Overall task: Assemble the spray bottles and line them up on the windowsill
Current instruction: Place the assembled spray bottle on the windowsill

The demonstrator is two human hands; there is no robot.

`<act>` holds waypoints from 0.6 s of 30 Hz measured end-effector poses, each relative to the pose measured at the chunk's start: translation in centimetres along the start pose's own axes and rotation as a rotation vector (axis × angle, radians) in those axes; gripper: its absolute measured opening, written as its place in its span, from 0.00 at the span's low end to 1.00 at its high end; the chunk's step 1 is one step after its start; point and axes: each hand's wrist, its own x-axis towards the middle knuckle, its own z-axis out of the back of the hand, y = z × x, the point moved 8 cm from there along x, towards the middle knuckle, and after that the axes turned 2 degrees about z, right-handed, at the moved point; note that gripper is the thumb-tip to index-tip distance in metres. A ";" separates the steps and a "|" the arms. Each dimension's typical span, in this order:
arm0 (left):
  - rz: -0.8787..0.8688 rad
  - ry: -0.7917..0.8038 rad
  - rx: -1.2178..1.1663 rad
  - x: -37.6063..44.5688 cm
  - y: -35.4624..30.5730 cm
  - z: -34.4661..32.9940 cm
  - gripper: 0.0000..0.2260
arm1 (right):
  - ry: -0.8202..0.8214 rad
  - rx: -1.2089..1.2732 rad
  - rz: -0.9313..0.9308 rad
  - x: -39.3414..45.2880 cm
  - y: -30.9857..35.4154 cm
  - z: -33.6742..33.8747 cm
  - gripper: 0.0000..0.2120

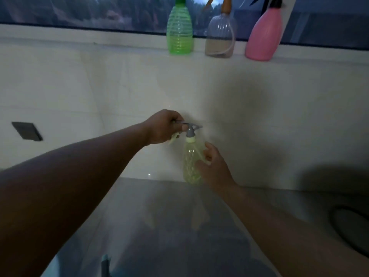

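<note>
A pale yellow spray bottle (191,162) stands upright on the grey countertop (159,212), close to the tiled wall. Its grey spray head (190,130) sits on the neck. My left hand (162,127) is closed around the rear of the spray head and its trigger. My right hand (212,166) wraps the right side of the bottle's body. On the windowsill (119,44) above stand three bottles side by side: a green one (179,31), a clear one with an orange head (220,35), and a pink one with a black head (264,35).
A dark square fitting (27,131) is set in the wall tiles at the left. A dark round rim (349,224) shows at the right edge of the counter. A light blue object (105,262) lies at the bottom edge.
</note>
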 end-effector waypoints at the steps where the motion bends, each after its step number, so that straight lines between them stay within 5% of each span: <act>1: -0.010 -0.030 -0.048 0.7 -1.6 0.7 0.09 | -0.015 0.006 0.026 0.3 0.7 0.8 0.42; 7: -0.124 -0.151 -0.273 3.2 -10.3 3.1 0.09 | -0.299 -0.054 0.161 2.4 4.9 6.5 0.46; 11: -0.089 -0.168 -0.564 4.3 -13.2 2.3 0.31 | -0.416 0.025 0.236 4.3 8.9 10.9 0.46; 16: -0.098 -0.145 -0.599 5.7 -14.1 -2.0 0.19 | -0.566 0.004 0.331 6.9 13.9 18.2 0.43; 18: -0.136 -0.084 -0.551 6.7 -15.2 -3.9 0.24 | -0.602 -0.001 0.356 8.1 15.3 21.0 0.42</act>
